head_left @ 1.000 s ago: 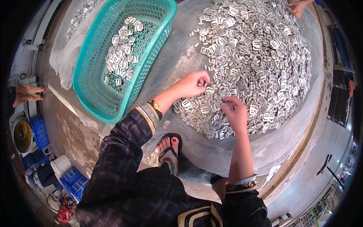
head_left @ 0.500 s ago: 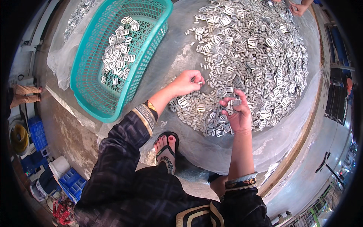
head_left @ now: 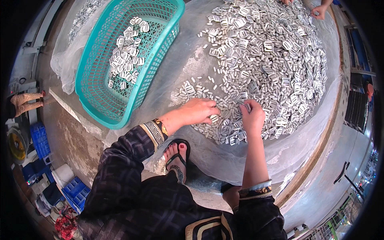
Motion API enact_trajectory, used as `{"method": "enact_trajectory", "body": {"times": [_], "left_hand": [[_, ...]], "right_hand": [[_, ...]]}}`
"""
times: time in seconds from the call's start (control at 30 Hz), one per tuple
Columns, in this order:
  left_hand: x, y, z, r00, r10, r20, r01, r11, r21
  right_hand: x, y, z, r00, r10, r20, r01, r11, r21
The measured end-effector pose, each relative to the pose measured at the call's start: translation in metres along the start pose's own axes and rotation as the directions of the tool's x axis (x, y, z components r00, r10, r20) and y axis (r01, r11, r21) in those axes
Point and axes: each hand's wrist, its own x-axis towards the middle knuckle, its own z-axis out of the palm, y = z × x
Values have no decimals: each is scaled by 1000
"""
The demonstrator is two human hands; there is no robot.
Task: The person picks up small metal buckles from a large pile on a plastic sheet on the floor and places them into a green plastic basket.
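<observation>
Since half a second ago, the left hand has slid toward the near edge of the plastic sheet, and the right hand has turned over from palm up.

In the head view, the left hand lies palm down at the left side of the pile near the sheet's near edge, its fingers loosely bent, the tips touching a pale buckle; whether they grip it I cannot tell. Just to its right, the right hand has its fingers closed in a pinch on a grey buckle, above the near part of the pile.

Silver buckles and small oblong pellets are mixed in that pile, which reaches from near the sheet's near edge to its far edge. More buckles lie in the green basket, mostly along the middle of its floor, by the sheet's left edge. At the sheet's far right corner is another person's hand, beside the pile.
</observation>
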Motion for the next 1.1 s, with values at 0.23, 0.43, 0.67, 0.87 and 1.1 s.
{"method": "enact_trajectory", "body": {"times": [0.23,0.43,0.67,0.87,1.1], "left_hand": [[-17,-38,-6,928,-192,-319,16,876,-482],[-30,-57,-40,879,-442,-180,366,866,-341],[-35,-57,-36,881,-407,-243,357,907,-223],[-47,-55,-29,877,-426,-221,377,897,-233],[-68,-37,-15,845,-523,-111,413,771,-485]], "right_hand": [[-7,-1,-23,870,46,491,-488,235,841],[-14,-8,-13,833,-145,535,-497,231,836],[-24,-29,9,983,-3,186,25,993,-116],[-30,-27,18,988,-152,21,149,912,-383],[-20,-9,-5,884,64,463,-467,74,881]]}}
